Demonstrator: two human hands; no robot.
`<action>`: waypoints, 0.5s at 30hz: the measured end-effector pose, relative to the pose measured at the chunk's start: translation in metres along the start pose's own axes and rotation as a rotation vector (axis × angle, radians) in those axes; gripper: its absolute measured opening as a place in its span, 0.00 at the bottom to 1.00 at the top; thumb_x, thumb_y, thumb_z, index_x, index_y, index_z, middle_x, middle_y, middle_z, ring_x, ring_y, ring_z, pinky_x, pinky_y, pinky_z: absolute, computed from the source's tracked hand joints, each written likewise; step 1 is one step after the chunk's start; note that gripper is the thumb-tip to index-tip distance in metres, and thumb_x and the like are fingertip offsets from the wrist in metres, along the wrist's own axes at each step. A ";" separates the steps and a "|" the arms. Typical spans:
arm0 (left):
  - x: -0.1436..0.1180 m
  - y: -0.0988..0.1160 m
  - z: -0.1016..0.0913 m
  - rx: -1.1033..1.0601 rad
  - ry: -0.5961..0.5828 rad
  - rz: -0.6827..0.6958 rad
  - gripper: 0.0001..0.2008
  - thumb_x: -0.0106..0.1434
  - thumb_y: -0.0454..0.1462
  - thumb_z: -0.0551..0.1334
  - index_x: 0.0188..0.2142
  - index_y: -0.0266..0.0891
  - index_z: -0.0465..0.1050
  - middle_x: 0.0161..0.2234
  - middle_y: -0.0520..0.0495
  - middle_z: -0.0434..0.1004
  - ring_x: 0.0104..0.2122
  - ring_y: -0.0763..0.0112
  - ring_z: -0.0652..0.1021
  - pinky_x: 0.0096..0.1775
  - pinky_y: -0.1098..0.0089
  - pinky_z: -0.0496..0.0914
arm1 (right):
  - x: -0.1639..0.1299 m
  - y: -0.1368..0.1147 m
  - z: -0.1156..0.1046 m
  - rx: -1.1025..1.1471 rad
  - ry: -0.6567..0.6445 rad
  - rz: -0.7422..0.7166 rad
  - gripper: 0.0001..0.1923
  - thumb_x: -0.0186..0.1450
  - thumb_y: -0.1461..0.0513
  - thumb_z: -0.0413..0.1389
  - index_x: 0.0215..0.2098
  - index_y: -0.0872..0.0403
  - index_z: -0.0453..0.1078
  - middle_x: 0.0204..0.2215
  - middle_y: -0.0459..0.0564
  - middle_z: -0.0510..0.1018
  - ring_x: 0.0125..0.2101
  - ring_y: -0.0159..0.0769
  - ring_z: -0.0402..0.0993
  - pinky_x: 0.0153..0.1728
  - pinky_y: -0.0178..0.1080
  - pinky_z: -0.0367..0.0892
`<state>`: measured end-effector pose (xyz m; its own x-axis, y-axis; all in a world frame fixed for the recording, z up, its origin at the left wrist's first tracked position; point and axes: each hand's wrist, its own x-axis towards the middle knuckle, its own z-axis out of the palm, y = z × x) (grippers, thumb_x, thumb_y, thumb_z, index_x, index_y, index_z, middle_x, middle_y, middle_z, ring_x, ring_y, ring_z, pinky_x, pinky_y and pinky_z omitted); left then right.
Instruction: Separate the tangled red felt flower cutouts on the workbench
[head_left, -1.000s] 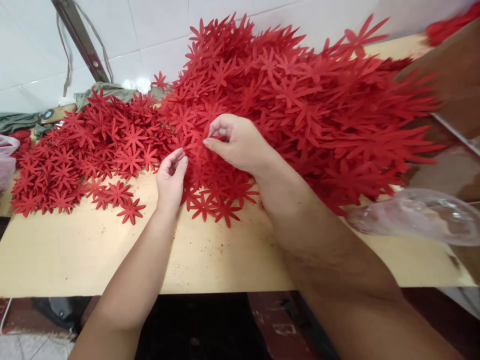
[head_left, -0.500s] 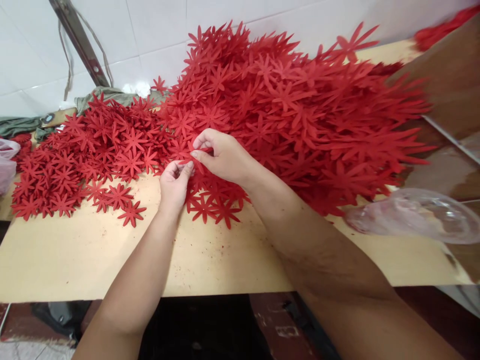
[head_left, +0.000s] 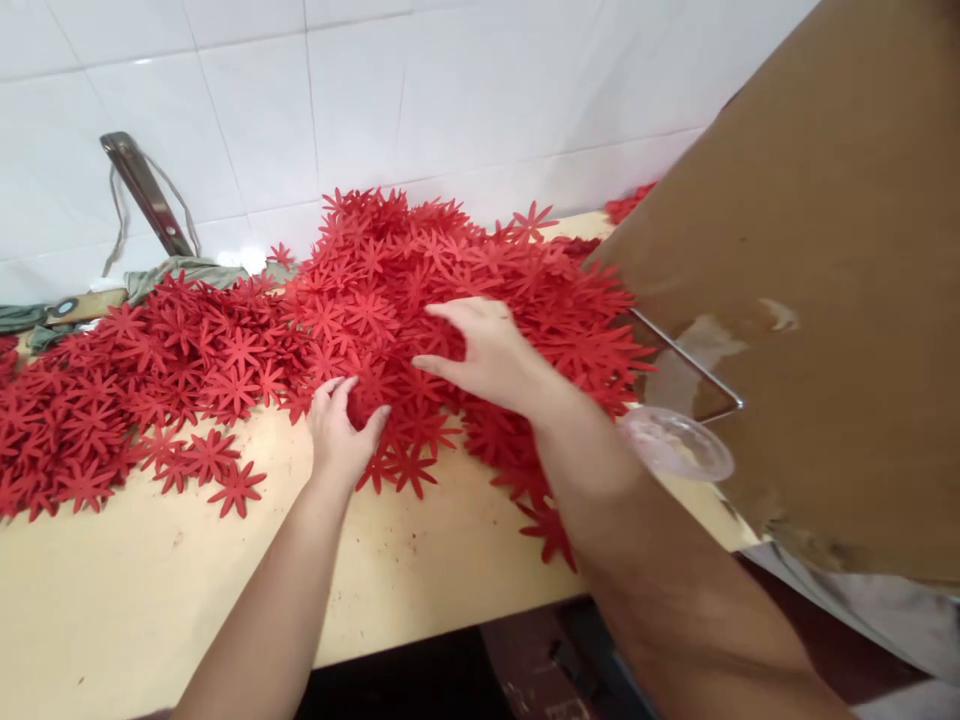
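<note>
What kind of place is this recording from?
Probably a small craft or garment workshop: a heap of identical red cut-out flowers on a bare workbench, against a white tiled wall. Both hands work in the heap.

A pale yellow wooden tabletop (head_left: 150, 590) runs from left to right against a white tiled wall. A large heap of red star-shaped foam flower cutouts (head_left: 420, 290) covers its far half, thinning leftward into single pieces. Crumpled grey-green cloth (head_left: 180, 272) lies at the far left edge.

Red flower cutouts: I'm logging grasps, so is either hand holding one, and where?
Cannot tell: left hand and right hand rest spread on the flower pile.
</note>
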<state>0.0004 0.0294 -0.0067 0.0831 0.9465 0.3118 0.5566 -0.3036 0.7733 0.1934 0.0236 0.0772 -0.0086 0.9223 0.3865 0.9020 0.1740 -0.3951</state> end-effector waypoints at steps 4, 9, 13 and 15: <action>-0.004 0.007 -0.002 0.182 -0.142 -0.030 0.41 0.50 0.54 0.65 0.59 0.36 0.63 0.63 0.33 0.56 0.64 0.48 0.57 0.63 0.48 0.48 | -0.015 0.018 -0.044 -0.134 -0.098 0.266 0.52 0.51 0.48 0.63 0.66 0.61 0.51 0.64 0.67 0.54 0.66 0.56 0.47 0.64 0.53 0.49; -0.006 0.012 -0.004 0.219 -0.240 -0.086 0.45 0.51 0.56 0.63 0.63 0.34 0.57 0.66 0.31 0.47 0.66 0.46 0.51 0.64 0.49 0.45 | -0.025 0.031 -0.038 -0.149 -0.432 0.419 0.66 0.47 0.46 0.65 0.69 0.59 0.30 0.68 0.67 0.32 0.68 0.57 0.35 0.65 0.52 0.48; -0.006 0.009 -0.004 0.145 -0.228 -0.109 0.42 0.55 0.53 0.61 0.63 0.32 0.57 0.66 0.31 0.48 0.65 0.47 0.54 0.64 0.53 0.50 | -0.026 0.011 0.005 -0.147 -0.642 0.337 0.67 0.48 0.47 0.65 0.69 0.62 0.28 0.68 0.69 0.29 0.68 0.55 0.34 0.65 0.47 0.48; -0.006 0.007 -0.003 0.095 -0.213 -0.104 0.39 0.58 0.52 0.58 0.62 0.30 0.57 0.65 0.31 0.50 0.65 0.50 0.56 0.64 0.55 0.51 | -0.026 -0.007 0.024 -0.195 -0.697 0.294 0.67 0.46 0.48 0.66 0.69 0.60 0.29 0.68 0.69 0.31 0.67 0.60 0.36 0.63 0.52 0.50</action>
<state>0.0007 0.0212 -0.0017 0.1881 0.9768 0.1022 0.6457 -0.2014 0.7366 0.1770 0.0066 0.0496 0.0312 0.9363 -0.3498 0.9682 -0.1152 -0.2220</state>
